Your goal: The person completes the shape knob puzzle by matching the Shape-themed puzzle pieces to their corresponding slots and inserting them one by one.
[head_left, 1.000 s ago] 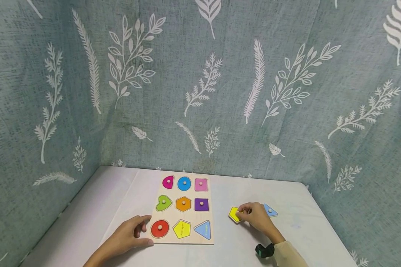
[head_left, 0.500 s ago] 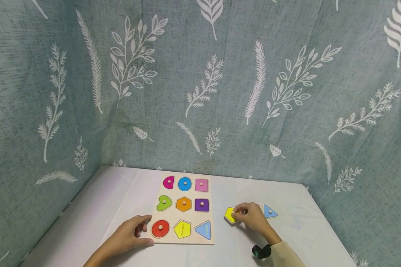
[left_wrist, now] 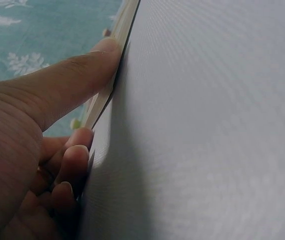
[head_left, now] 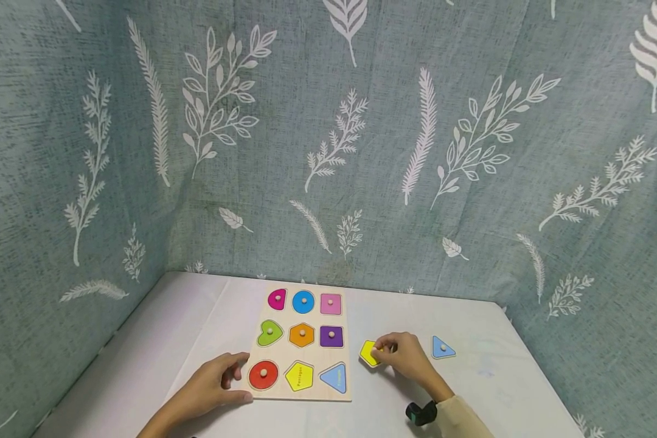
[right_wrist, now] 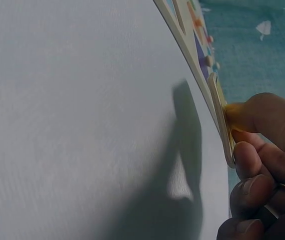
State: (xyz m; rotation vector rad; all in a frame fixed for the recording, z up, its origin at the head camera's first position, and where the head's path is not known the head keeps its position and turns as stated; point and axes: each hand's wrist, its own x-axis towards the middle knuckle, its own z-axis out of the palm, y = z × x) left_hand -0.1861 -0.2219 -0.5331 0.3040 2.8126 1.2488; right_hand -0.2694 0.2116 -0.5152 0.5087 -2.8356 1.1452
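Note:
My right hand pinches the knob of a yellow pentagon puzzle piece, which it carries just right of the wooden shape board. In the right wrist view the pentagon piece is tilted edge-on, its shadow on the table. My left hand touches the board's near left corner, thumb at the corner and fingertips along the left edge. The thumb lies against the board's edge in the left wrist view. A yellow pentagon spot and a blue triangle spot show on the board without knobs.
A blue triangle piece with a knob lies on the white table, right of my right hand. Several knobbed shapes sit in the board, among them a red circle and a purple square. A patterned curtain stands behind.
My right hand has moved left with the yellow pentagon piece, away from the blue triangle piece and closer to the board. The left hand has stayed at the board's corner.

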